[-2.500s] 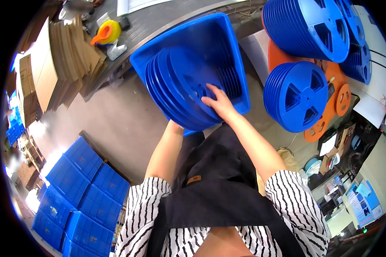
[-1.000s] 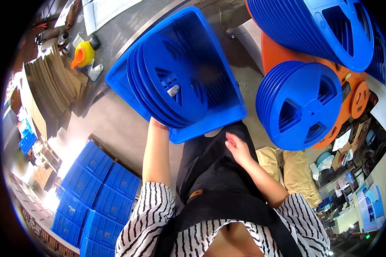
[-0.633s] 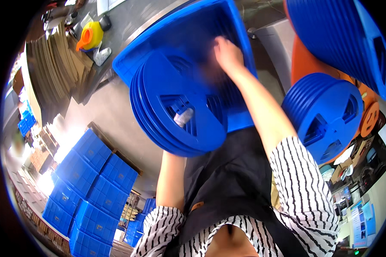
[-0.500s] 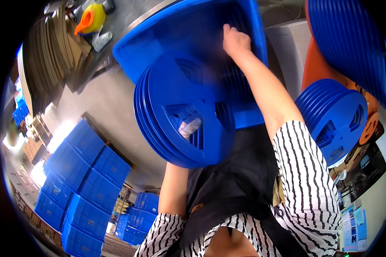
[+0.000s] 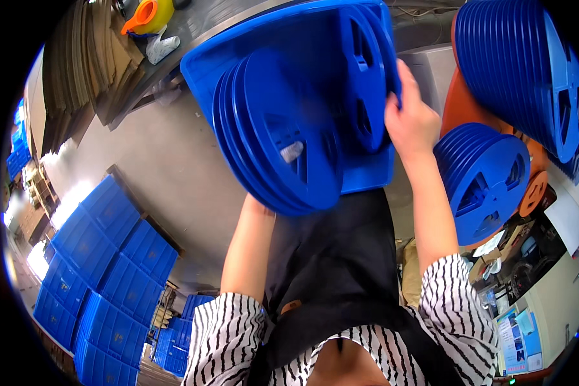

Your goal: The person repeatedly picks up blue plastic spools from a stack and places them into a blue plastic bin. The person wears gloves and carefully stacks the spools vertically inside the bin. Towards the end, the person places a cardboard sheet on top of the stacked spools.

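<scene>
A stack of several blue plastic reels (image 5: 260, 96) tilts over the near left part of a blue tub (image 5: 196, 64). My left hand (image 5: 292, 152) is closed on this stack from below; its whitish-covered fingers show through a cut-out, and the rest is mostly hidden. At the tub's right side stand more blue reels (image 5: 365, 93), on edge. My right hand (image 5: 415, 122) is closed round their outer right rim, thumb toward me and fingers beyond. I cannot tell how many reels it grips.
To the right, a short stack of blue reels (image 5: 486, 186) and a longer one (image 5: 508, 71) lie by orange reels (image 5: 533, 193). Cardboard sheets (image 5: 90, 71) and an orange-and-yellow container (image 5: 145, 16) are at the far left. Blue crates (image 5: 109, 257) are piled at the left.
My right hand has come from deeper in the tub toward me and right, onto the rim of reels at the right side. The left stack has shifted slightly away from me and turned more edge-on.
</scene>
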Demonstrator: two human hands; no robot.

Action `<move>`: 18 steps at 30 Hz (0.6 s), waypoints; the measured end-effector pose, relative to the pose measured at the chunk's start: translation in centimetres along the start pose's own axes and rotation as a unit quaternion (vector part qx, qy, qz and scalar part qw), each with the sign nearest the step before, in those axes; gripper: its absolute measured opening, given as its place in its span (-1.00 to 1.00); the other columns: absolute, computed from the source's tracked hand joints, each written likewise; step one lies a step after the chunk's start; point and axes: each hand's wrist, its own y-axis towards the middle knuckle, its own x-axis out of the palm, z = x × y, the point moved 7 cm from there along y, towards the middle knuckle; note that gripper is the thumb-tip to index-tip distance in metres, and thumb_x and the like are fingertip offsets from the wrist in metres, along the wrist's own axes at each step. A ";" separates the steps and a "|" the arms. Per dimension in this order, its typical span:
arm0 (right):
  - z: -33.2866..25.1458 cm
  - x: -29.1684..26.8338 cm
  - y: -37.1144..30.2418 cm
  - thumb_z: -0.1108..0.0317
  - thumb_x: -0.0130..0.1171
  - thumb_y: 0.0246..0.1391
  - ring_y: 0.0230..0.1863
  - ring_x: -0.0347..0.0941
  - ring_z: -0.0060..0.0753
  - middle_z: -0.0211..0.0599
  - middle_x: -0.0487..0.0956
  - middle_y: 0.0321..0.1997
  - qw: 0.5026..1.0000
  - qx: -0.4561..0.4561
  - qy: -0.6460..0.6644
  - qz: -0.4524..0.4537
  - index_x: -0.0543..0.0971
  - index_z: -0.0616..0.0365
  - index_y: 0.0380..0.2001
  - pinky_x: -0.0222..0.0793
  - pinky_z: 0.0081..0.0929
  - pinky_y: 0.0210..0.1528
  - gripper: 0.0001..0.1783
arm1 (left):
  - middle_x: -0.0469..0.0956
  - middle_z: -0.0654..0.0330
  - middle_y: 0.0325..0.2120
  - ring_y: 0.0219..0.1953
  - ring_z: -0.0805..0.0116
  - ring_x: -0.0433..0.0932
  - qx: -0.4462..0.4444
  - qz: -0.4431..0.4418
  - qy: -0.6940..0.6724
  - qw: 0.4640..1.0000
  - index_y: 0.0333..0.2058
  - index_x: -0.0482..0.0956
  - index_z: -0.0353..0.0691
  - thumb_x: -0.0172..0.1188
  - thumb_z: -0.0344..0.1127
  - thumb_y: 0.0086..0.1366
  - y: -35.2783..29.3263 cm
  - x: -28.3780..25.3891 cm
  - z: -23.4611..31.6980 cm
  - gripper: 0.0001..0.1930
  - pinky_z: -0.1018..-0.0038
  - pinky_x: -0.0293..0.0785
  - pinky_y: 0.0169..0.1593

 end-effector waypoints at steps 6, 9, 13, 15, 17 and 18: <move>0.7 -2.6 -1.5 0.57 0.18 -0.15 -0.76 0.39 -0.39 -0.41 0.40 -0.78 0.999 0.000 -0.032 0.018 0.47 0.00 0.18 0.32 -0.46 -0.62 -0.30 | 0.48 0.12 0.07 0.07 0.25 0.48 -0.076 -0.090 -0.087 0.989 0.18 0.39 -0.15 0.13 -0.14 0.33 4.5 4.3 -0.6 -0.52 0.35 0.45 0.15; 1.6 -0.2 -2.1 0.57 0.18 -0.16 -0.76 0.38 -0.39 -0.42 0.39 -0.79 1.000 0.009 -0.022 0.019 0.46 -0.02 0.19 0.32 -0.46 -0.62 -0.29 | 0.48 0.13 0.07 0.07 0.27 0.48 -0.121 -0.114 -0.118 0.979 0.17 0.40 -0.14 0.09 -0.14 0.36 6.7 5.3 -2.2 -0.55 0.36 0.45 0.14; 2.7 2.1 -2.3 0.58 0.18 -0.14 -0.75 0.41 -0.39 -0.42 0.41 -0.77 0.999 0.022 -0.020 0.026 0.46 -0.05 0.18 0.34 -0.47 -0.61 -0.29 | 0.52 0.18 0.00 0.02 0.33 0.51 -0.104 -0.130 0.025 0.986 0.11 0.45 -0.14 -0.15 -0.24 0.49 8.6 8.4 -1.9 -0.67 0.45 0.49 0.09; 3.3 3.3 -2.5 0.52 0.23 -0.09 -0.70 0.45 -0.36 -0.40 0.47 -0.71 0.999 0.038 0.001 0.005 0.44 -0.06 0.20 0.36 -0.43 -0.59 -0.32 | 0.54 0.17 -0.02 0.00 0.32 0.52 -0.132 -0.090 0.010 0.987 0.08 0.47 -0.16 -0.15 -0.24 0.48 8.4 10.1 -1.4 -0.67 0.47 0.50 0.08; 3.5 4.0 -2.3 0.47 0.27 -0.06 -0.67 0.46 -0.34 -0.41 0.50 -0.67 0.999 0.035 0.028 0.006 0.43 -0.08 0.21 0.37 -0.41 -0.58 -0.32 | 0.49 0.18 0.04 0.07 0.34 0.47 -0.030 -0.101 0.086 0.991 0.14 0.42 -0.16 -0.15 -0.18 0.47 13.1 6.9 -4.3 -0.63 0.43 0.43 0.15; 3.8 4.3 -2.3 0.38 0.29 0.02 -0.60 0.50 -0.31 -0.39 0.55 -0.57 0.997 0.055 0.034 -0.036 0.40 -0.10 0.23 0.40 -0.38 -0.52 -0.35 | 0.45 0.20 0.09 0.12 0.32 0.43 -0.023 -0.123 0.171 0.977 0.17 0.38 -0.14 -0.15 -0.16 0.46 13.7 7.2 -4.8 -0.61 0.38 0.37 0.20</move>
